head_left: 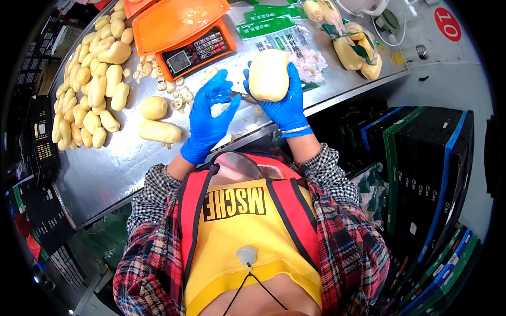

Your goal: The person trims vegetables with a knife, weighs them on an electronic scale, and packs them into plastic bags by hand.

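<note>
My right hand (284,102), in a blue glove, grips a thick peeled lotus root segment (269,75) upright above the table edge. A small knife (242,97) shows between my hands, close to the right fingers; whether that hand also holds it I cannot tell. My left hand (210,113), gloved in blue too, is open, with bent fingers and the thumb apart. Just beyond its fingertips is a pale cut piece (208,75). Two lotus root segments (159,131) lie left of that hand. Cut-off slices (182,98) are scattered behind them.
A large pile of lotus roots (95,89) covers the table's left side. An orange scale (197,50) stands at the back, near green printed bags (274,31). Bagged lotus roots (356,50) lie back right. Black crates (421,168) are stacked beside me on the right.
</note>
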